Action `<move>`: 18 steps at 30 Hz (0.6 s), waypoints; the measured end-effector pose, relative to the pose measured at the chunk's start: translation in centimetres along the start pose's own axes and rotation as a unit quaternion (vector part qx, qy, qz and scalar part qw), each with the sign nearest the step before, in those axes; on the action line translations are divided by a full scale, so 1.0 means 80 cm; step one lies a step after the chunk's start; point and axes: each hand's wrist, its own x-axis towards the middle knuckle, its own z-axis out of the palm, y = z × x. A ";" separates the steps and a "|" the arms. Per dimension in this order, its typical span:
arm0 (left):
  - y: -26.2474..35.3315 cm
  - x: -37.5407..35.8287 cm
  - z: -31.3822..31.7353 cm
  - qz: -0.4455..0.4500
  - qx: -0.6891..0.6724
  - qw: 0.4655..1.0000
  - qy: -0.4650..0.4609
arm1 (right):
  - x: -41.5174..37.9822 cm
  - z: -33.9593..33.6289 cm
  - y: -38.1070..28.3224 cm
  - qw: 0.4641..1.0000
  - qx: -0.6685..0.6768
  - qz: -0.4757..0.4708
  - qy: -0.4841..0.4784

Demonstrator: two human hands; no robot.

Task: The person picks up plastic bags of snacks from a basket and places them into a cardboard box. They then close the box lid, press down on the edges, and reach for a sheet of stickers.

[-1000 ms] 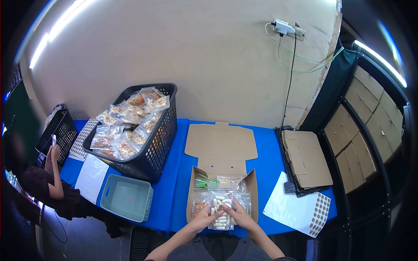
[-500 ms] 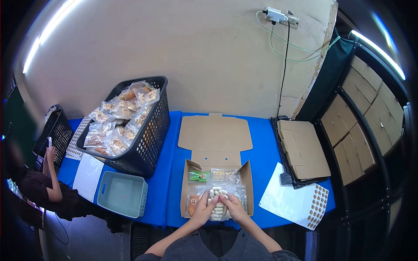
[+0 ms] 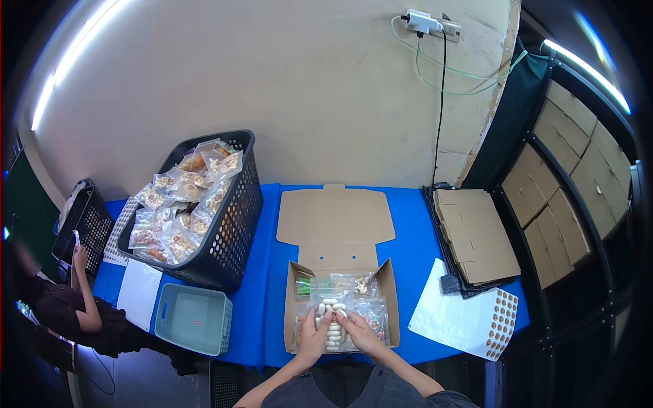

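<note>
Between my left hand [image 3: 313, 336] and my right hand [image 3: 359, 332] is a clear plastic bag of white oval pieces [image 3: 333, 334], gripped from both sides with my thumbs on its front. Both hands are over the near part of an open cardboard box [image 3: 392, 299], whose lid [image 3: 335, 216] lies folded back, away from me. Inside the box, a bag with green pieces [image 3: 303, 286] is at the back left and a bag of pale pieces [image 3: 366, 285] at the back right. Another clear bag [image 3: 375, 314] lies beside my right hand. The held bag partly hides the contents.
At left stand a black basket [image 3: 238, 224] heaped with snack bags and a grey-green bin [image 3: 194, 289]. Flattened cardboard boxes [image 3: 479, 234] and a sticker sheet [image 3: 469, 313] lie at right. Another person [image 3: 64, 306] works at far left, holding something small.
The held bag has turned more upright, its top edge now standing above my fingers and covering more of the box's contents. My view has shifted slightly.
</note>
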 end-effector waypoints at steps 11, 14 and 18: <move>0.002 0.010 0.007 -0.037 -0.073 0.996 0.020 | 0.005 0.004 -0.032 0.997 -0.071 -0.009 -0.008; -0.008 0.015 0.003 0.008 -0.015 1.000 0.016 | 0.013 -0.003 -0.020 0.999 -0.050 -0.002 0.003; 0.000 0.012 0.005 0.020 0.011 0.999 0.023 | 0.015 -0.001 -0.024 0.999 -0.048 -0.011 -0.016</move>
